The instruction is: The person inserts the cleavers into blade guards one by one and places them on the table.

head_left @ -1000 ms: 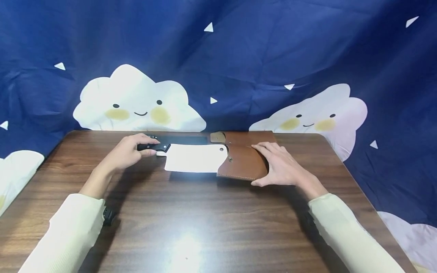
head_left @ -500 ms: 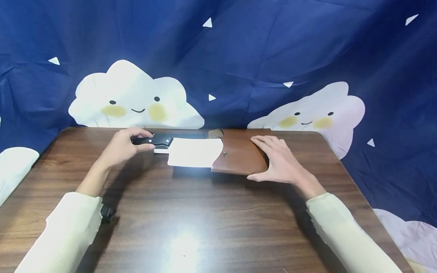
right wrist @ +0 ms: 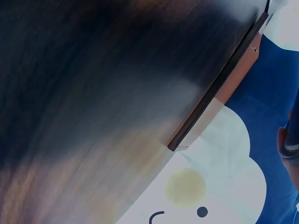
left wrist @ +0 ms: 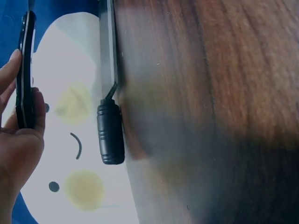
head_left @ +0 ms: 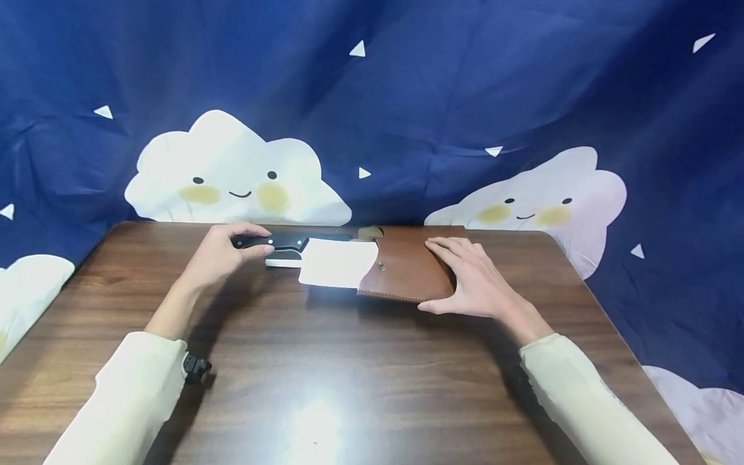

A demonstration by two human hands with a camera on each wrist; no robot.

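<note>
By its black riveted handle (left wrist: 25,74), my left hand (head_left: 223,248) pinches a cleaver between thumb and fingers. The bright cleaver blade (head_left: 337,263) points right, its front part hidden inside a brown leather sheath (head_left: 401,268) with a stitched lower edge and a snap stud. Thumb below and fingers above, my right hand (head_left: 473,278) grips the sheath's right end. Cleaver and sheath are raised over the table, casting a shadow. In the right wrist view only a sliver of the right hand (right wrist: 285,144) shows at the right edge.
On the wooden table (head_left: 372,361), behind the cleaver, lies a flat-bladed item with a black ridged handle (left wrist: 110,133). Brown leather (right wrist: 240,70) lies along the table's back, with a tan flap (head_left: 370,233). A blue cloud-patterned cloth (head_left: 395,97) hangs behind.
The cleaver has slid rightward into the sheath, so less blade shows than a second ago. The sheath has shifted slightly left, and the right hand keeps its grip.
</note>
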